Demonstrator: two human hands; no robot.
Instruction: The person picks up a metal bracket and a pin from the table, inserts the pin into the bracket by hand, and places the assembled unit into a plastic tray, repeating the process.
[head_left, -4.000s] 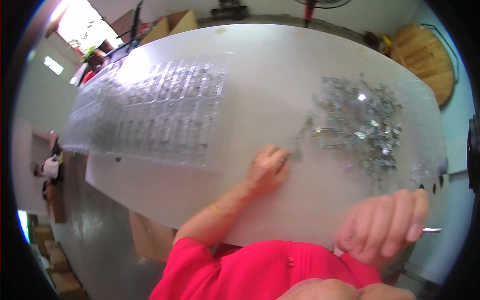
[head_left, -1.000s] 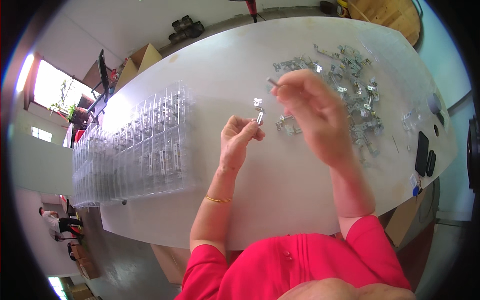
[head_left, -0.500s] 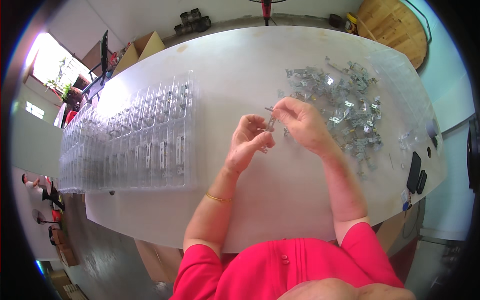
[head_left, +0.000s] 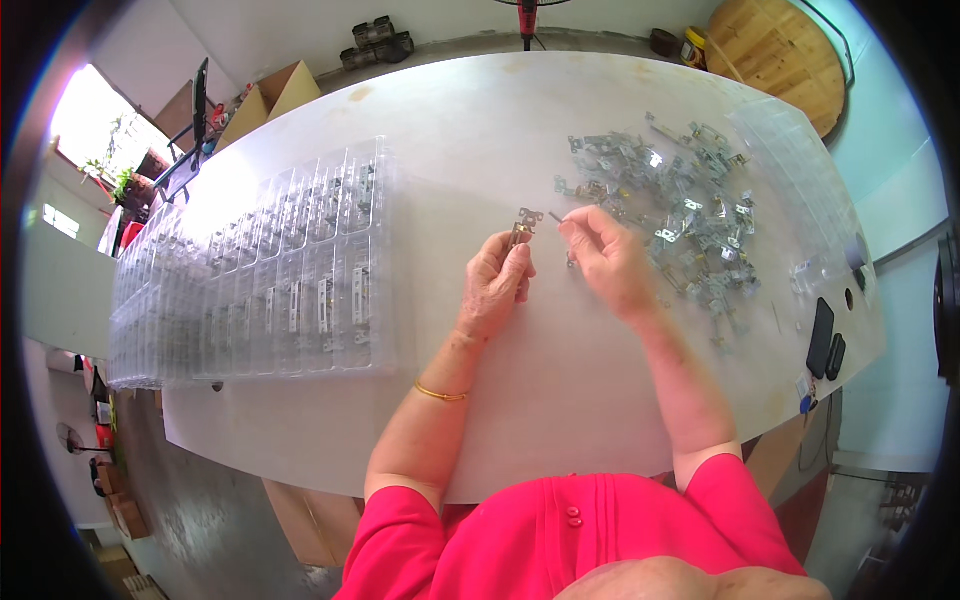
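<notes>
My left hand [head_left: 490, 287] is closed around a small metal bracket [head_left: 525, 222], whose flat end with holes sticks up past the thumb and fingers. A brassy tint shows on part of the bracket; its lower end is hidden in the palm. Just to the right, my right hand [head_left: 615, 268] pinches a thin dark metal rod [head_left: 557, 217] between thumb and forefinger. The rod's tip points at the bracket, with a small gap between them. Beyond my right hand spreads a loose pile of similar metal brackets [head_left: 695, 205].
Left on the white table [head_left: 450, 130] lie clear plastic trays [head_left: 383, 250] with metal brackets in their compartments. More clear plastic [head_left: 785, 150] lies at the right edge, near a black phone [head_left: 821, 338] and a small black case [head_left: 836, 357]. A cardboard box [head_left: 290, 97] stands beyond the table.
My right hand has drawn slightly right and down, taking the rod off the bracket. My left hand has turned, so the bracket's holed end now points up.
</notes>
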